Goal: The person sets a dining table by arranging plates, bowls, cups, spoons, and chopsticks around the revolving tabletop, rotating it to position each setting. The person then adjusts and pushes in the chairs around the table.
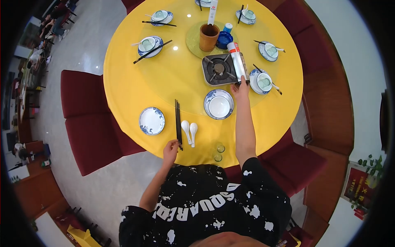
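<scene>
Yellow cloth is covering the round wooden-chaired room's table [127,90], its far edge running out of view. The right hand [242,87] is meeting the black-and-silver portable gas stove [219,69] at its near right corner, fingers partly curling (their grip is hiding). The left hand [171,150] is curling its fingers beside the slim black chopsticks [178,123]; whether they are pinching any, one cannot tell.

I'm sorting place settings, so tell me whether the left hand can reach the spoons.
Probably yes: the spoons lie close to the left hand, with only low chopsticks between, which it could likely pass over.
</scene>
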Motion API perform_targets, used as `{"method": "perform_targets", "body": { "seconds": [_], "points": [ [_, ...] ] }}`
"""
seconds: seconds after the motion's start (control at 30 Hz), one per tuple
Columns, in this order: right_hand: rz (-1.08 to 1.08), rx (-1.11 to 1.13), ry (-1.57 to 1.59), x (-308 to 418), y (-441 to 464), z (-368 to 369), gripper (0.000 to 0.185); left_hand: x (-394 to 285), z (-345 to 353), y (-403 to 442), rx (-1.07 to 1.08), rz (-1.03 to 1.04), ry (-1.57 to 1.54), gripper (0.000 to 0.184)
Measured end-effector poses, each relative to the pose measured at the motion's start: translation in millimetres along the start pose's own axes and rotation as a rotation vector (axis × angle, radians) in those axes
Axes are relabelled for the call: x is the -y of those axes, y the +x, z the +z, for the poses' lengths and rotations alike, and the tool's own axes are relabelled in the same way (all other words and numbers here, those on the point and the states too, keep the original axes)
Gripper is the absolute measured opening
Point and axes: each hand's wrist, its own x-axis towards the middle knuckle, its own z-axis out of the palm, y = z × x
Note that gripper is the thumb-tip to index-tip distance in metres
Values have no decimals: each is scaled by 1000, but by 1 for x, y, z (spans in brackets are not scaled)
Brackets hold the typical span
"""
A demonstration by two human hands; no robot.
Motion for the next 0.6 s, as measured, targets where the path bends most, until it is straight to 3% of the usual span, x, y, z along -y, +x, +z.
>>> {"method": "perform_targets", "body": {
  "seconds": [0.13, 0.27, 0.33, 0.4, 0.47, 0.6],
  "points": [
    [140, 48, 65, -3, 35, -15, 75, -56, 57, 100, 175, 119, -113, 33],
    [93, 91, 139, -2, 25, -16, 74, -134, 132, 201, 238, 48, -166, 58],
    [116, 230, 143, -3, 44, -29, 90, -163, 159, 233, 229, -37, -193, 63],
    [115, 256, 169, -3, 46, -34, 85, -176, 166, 251, 356, -122, -320, 65],
    [115, 262, 194, -5, 45, -32, 84, -176, 167, 263, 481, -69, -391, 65],
    [93, 207, 232, -1, 33, -17, 82, -197, 173, 260, 417, -27, -417, 66]
  ]
}}
